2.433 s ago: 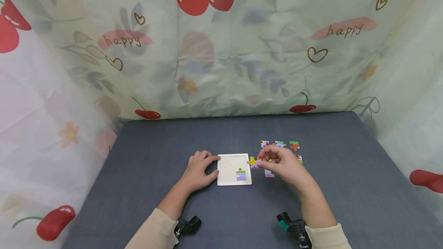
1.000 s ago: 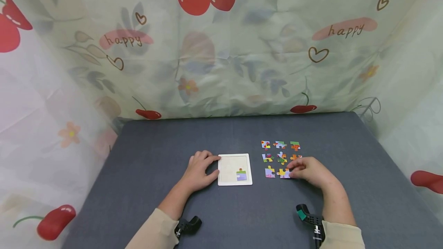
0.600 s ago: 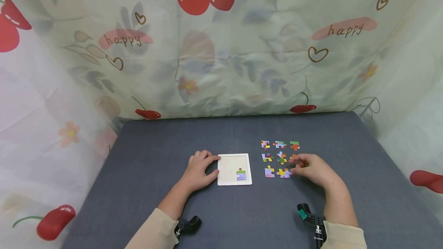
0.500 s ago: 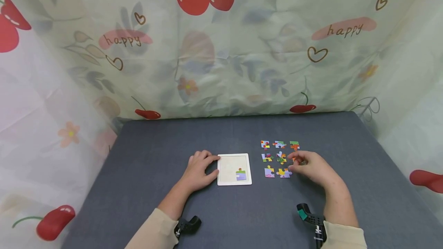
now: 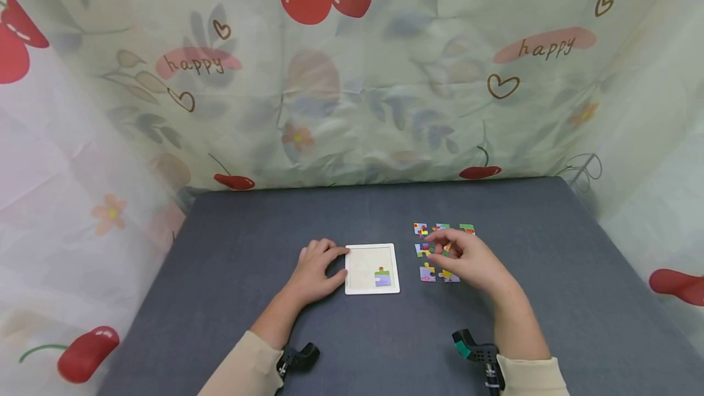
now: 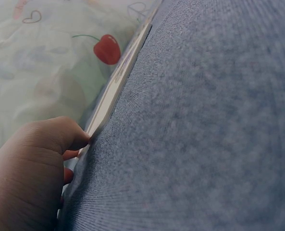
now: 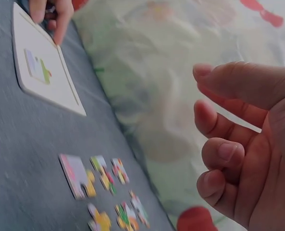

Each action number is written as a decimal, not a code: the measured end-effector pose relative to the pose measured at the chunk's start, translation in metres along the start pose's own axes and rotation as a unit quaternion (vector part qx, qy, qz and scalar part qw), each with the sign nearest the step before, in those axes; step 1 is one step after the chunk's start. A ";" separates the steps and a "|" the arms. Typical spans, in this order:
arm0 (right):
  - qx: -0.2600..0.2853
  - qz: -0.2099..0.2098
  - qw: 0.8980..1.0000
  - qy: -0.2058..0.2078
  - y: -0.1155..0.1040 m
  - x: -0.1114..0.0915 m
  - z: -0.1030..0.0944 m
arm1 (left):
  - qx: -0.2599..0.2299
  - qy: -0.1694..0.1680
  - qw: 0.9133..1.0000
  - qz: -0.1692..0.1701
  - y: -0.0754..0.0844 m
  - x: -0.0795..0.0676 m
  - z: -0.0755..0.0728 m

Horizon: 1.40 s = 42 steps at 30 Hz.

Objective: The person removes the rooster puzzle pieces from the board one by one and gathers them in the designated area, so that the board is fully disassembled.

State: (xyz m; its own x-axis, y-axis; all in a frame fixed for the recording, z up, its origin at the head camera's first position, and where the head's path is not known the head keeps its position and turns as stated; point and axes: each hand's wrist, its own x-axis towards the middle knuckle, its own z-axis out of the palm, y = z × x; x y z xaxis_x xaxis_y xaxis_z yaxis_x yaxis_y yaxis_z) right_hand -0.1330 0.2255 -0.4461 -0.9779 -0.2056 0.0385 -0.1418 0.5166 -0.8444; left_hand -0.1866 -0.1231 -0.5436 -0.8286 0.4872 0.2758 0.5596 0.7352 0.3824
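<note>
A square white puzzle tray (image 5: 371, 289) lies on the table, with one purple and green jigsaw piece (image 5: 382, 278) in its lower right part. My left hand (image 5: 315, 271) rests beside the tray, thumb and index fingertip against its left edge. My right hand (image 5: 464, 255) is over loose jigsaw pieces laid out in rows right of the tray, and hides some of them. In the right wrist view, its fingers are loosely bent with nothing between thumb and index finger. A lilac and yellow piece (image 7: 76, 175) lies nearest the tray in that view.
The dark grey cloth-covered table (image 5: 264, 219) ends at a patterned curtain (image 5: 407, 133) behind. Black wrist mounts (image 5: 299, 357) sit on both forearms. In the top row of pieces, a green and orange one (image 5: 467, 227) shows beyond my right hand.
My right hand has gone from the tray's side to the pieces' right edge, then back left over the middle row. The left hand and tray stay put. A yellow and lilac piece now lies in the bottom row.
</note>
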 end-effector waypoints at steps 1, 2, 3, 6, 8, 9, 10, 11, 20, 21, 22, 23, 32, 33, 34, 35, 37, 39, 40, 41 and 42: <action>0.005 -0.005 1.000 -0.003 -0.002 0.000 0.003 | 0.000 0.001 1.000 0.001 0.000 0.000 0.000; 0.005 -0.015 1.000 -0.005 -0.005 0.001 0.006 | 0.000 0.002 1.000 0.002 0.000 0.000 0.000; 0.003 -0.024 1.000 -0.008 -0.007 0.002 0.009 | 0.000 0.003 1.000 0.003 0.000 0.000 0.001; 0.000 -0.044 0.999 -0.025 -0.011 0.005 0.019 | 0.001 0.000 1.000 0.001 -0.001 0.000 0.001; -0.012 -0.060 0.998 -0.036 -0.013 0.007 0.025 | 0.001 -0.005 1.000 -0.001 -0.002 0.000 0.002; -0.018 -0.064 0.997 -0.041 -0.014 0.008 0.028 | 0.001 -0.009 1.000 -0.002 -0.003 0.000 0.002; -0.023 -0.066 0.996 -0.047 -0.015 0.009 0.031 | 0.000 -0.013 1.000 -0.004 -0.003 0.000 0.002; -0.032 -0.070 0.996 -0.052 -0.015 0.010 0.035 | 0.000 -0.014 1.000 -0.004 -0.004 0.000 0.002; -0.148 -0.090 0.981 -0.083 -0.006 0.023 0.075 | -0.001 0.002 1.000 0.004 -0.002 -0.001 0.000; -0.161 -0.085 0.980 -0.086 -0.004 0.024 0.079 | -0.002 0.003 1.000 0.004 -0.002 -0.001 0.000; -0.173 -0.080 0.978 -0.089 -0.003 0.025 0.083 | -0.003 0.004 1.000 0.005 -0.002 0.000 0.000; -0.184 -0.077 0.976 -0.091 -0.001 0.025 0.086 | -0.003 0.004 1.000 0.006 -0.001 0.000 -0.001; -0.225 -0.063 0.970 -0.074 0.007 0.026 0.100 | -0.002 0.001 1.000 0.007 0.000 0.001 -0.001; -0.222 -0.060 0.971 -0.071 0.007 0.026 0.100 | -0.002 0.002 1.000 0.008 0.000 0.001 -0.001; -0.218 -0.056 0.972 -0.068 0.007 0.026 0.101 | -0.002 0.003 1.000 0.008 0.000 0.001 -0.001; -0.215 -0.051 0.973 -0.066 0.007 0.026 0.101 | -0.003 0.004 1.000 0.008 0.000 0.001 -0.001; -0.202 -0.041 0.977 -0.063 0.008 0.027 0.101 | -0.003 0.004 1.000 0.009 0.000 0.001 -0.001; -0.188 -0.029 0.980 -0.060 0.008 0.027 0.102 | -0.003 0.003 1.000 0.009 -0.001 0.001 0.000; -0.182 -0.024 0.981 -0.059 0.009 0.027 0.102 | -0.004 0.003 1.000 0.008 -0.001 0.000 0.000; -0.178 -0.020 0.982 -0.058 0.009 0.028 0.102 | -0.004 0.003 1.000 0.008 -0.001 0.000 0.001; -0.175 -0.016 0.983 -0.057 0.009 0.028 0.102 | -0.004 0.003 1.000 0.007 -0.001 0.000 0.001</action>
State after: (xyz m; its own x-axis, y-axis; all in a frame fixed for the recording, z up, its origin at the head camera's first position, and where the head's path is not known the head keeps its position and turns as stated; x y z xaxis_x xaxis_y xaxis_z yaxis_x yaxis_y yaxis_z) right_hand -0.1457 0.1393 -0.5073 -0.9513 -0.3078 -0.0152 -0.2359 0.7589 -0.6070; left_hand -0.1874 -0.1235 -0.5451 -0.8201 0.4953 0.2865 0.5720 0.7243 0.3850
